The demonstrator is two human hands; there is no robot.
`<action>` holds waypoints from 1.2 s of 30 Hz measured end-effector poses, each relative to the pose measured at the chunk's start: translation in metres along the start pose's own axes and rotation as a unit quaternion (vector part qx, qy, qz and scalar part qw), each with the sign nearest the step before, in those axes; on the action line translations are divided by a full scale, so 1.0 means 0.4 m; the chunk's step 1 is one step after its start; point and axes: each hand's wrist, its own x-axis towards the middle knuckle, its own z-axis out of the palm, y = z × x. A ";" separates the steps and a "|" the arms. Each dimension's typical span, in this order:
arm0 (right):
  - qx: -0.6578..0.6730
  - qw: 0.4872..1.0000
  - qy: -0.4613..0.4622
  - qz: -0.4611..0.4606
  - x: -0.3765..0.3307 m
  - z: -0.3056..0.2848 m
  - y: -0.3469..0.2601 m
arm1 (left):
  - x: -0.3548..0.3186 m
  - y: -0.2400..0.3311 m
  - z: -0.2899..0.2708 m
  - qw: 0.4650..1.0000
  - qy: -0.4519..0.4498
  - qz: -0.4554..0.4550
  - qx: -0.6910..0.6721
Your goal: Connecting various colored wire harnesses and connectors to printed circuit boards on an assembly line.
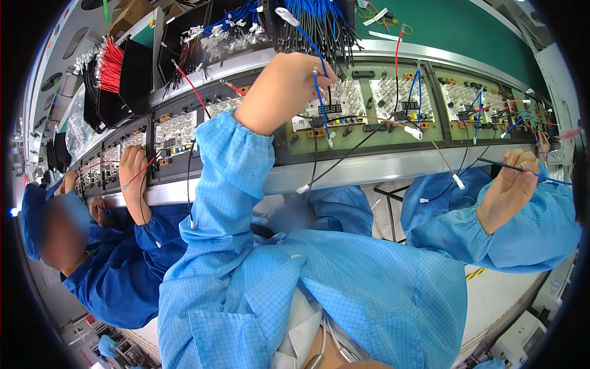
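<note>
My left hand (284, 86) is raised to the conveyor line and pinches a blue wire (319, 98) that hangs from a bundle of blue and black wires (316, 24) above. Just below it lies a green circuit board (344, 107) with a small display and white heat sinks. My right hand (511, 187) is out at the right, closed around a black wire (491, 163) and a blue wire (553, 179). Both my sleeves are light blue.
More green boards (467, 101) with red and blue leads sit along the metal rail (369, 169). At the left a co-worker in darker blue rests a hand (132, 175) on a red wire by a board. Red wire bundles (110, 64) hang at the upper left.
</note>
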 end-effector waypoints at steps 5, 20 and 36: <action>0.006 1.000 0.015 0.011 0.004 -0.009 0.012 | 0.013 0.011 0.031 0.995 -0.014 0.021 0.092; -0.005 1.000 0.010 0.023 0.025 -0.039 0.013 | 0.017 0.018 0.112 0.991 0.023 0.045 0.123; -0.015 0.999 0.010 0.042 0.018 -0.024 0.020 | 0.007 0.000 0.144 0.987 0.044 0.082 0.132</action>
